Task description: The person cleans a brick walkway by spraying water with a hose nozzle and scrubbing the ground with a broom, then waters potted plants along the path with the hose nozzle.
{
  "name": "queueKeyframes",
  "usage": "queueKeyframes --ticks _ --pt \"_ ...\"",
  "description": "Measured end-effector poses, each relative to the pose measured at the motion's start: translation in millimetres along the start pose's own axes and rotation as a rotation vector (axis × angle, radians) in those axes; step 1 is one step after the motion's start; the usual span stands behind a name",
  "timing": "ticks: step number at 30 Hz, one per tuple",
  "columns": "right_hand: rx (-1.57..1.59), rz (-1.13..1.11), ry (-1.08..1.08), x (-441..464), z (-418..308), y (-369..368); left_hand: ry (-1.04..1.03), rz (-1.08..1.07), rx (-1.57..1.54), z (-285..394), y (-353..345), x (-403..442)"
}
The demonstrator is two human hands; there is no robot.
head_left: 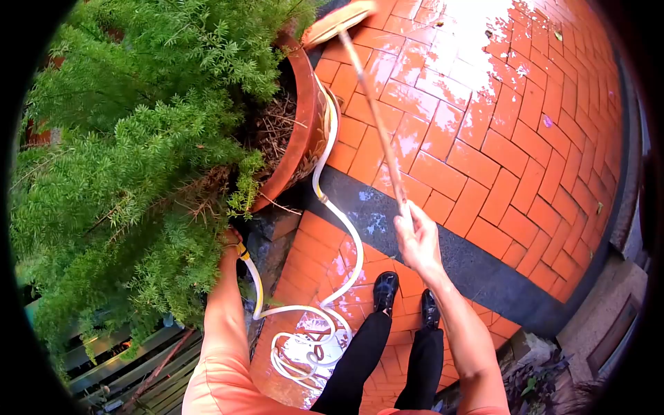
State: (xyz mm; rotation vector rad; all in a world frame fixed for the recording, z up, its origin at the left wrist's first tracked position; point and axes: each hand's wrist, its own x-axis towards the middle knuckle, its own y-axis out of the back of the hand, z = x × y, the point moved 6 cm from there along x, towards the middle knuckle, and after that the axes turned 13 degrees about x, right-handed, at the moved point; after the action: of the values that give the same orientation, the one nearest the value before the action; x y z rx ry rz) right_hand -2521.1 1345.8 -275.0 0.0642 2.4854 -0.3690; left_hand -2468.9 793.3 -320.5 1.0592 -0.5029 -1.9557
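My right hand (pixel 417 238) is closed round the end of a long wooden handle (pixel 379 121). At the handle's far end a broom head (pixel 339 23), slightly blurred, lies beside the plant pot's rim. Low by the pot, my left hand (pixel 232 237) is mostly hidden by the green foliage, next to the yellow fitting of a white hose (pixel 355 238); its fingers do not show. The hose runs from there into loops on the wet tiles and up along the side of the pot.
A large terracotta pot (pixel 304 104) with a bushy green plant (pixel 131 159) fills the left. Wet orange tiles (pixel 501 152) are crossed by a dark strip (pixel 484 270). My black shoes (pixel 386 290) stand below it. Slats (pixel 152 366) lie lower left, a stone block (pixel 602 311) lower right.
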Motion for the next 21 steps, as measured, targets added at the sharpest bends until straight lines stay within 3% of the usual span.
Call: queueKeyframes --ticks 1,3,5,8,13,18,21 --pt "-0.001 0.001 -0.001 0.2 4.3 -1.3 0.001 -0.001 0.001 3.9 -3.6 -14.6" --pt "-0.220 0.138 0.292 0.2 -3.0 0.1 0.074 -0.036 -0.103 4.7 -9.9 -24.1" --pt "-0.057 0.166 0.122 -24.8 0.2 12.9 0.075 -0.064 -0.097 -6.0 -4.6 0.6" --pt "-0.053 0.130 0.135 -70.4 5.4 33.9 0.042 -0.084 -0.072 -35.0 8.4 66.4" --pt "0.130 0.107 -0.103 -118.0 39.8 40.1 -0.057 -0.123 -0.179 -8.8 -0.6 31.6" --pt "0.160 0.117 -0.099 -122.2 71.7 32.3 0.020 -0.042 -0.195 -13.2 0.7 47.9" --pt "0.277 0.112 -0.204 -118.1 84.4 31.0 0.007 -0.043 -0.166 -19.7 1.0 64.3"
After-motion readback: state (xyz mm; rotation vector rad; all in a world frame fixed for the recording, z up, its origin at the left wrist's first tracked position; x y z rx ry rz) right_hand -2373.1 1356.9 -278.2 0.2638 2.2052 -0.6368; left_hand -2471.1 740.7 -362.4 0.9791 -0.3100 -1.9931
